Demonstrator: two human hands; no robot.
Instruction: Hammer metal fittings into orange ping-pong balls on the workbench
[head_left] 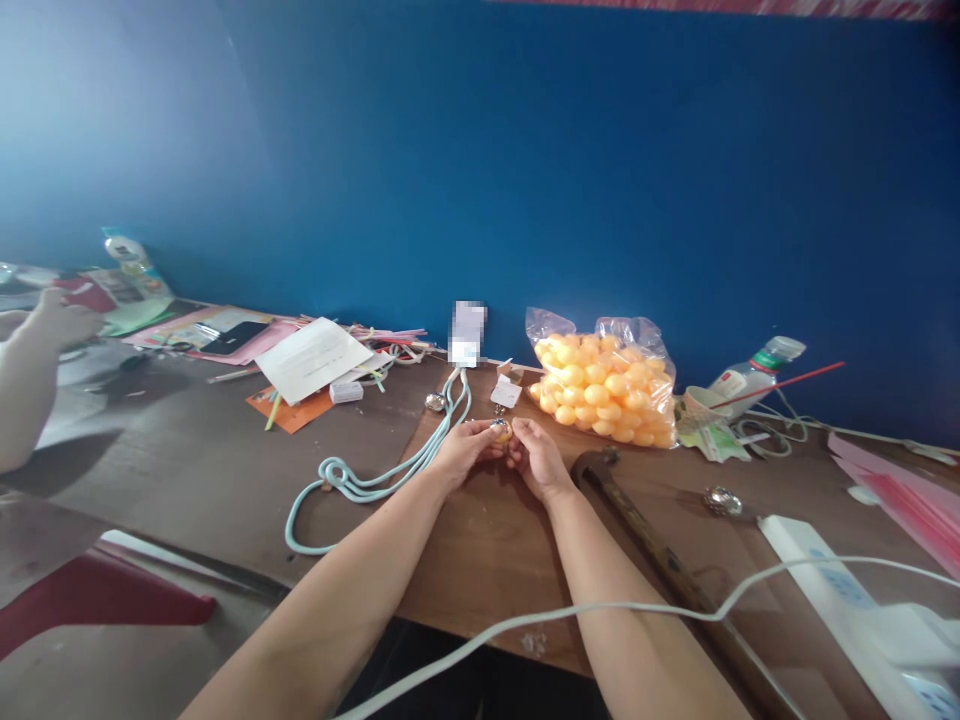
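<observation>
My left hand [466,447] and my right hand [534,457] meet over the wooden table [487,540], both pinched on one small orange ball [502,431] with a metal piece on it. Just behind them lies a small white tag [506,393] with a metal clasp. A clear bag of orange balls [604,390] sits further back to the right. A pale blue cord [375,475] runs from a white charger [465,350] along the table to the left of my left hand.
Papers and pink sheets [311,358] crowd the back left. Another person's arm [30,370] reaches in at far left. A rusty tool handle [652,545], a white power strip [840,580], a white cable [600,608] and a plastic bottle [754,375] lie to the right.
</observation>
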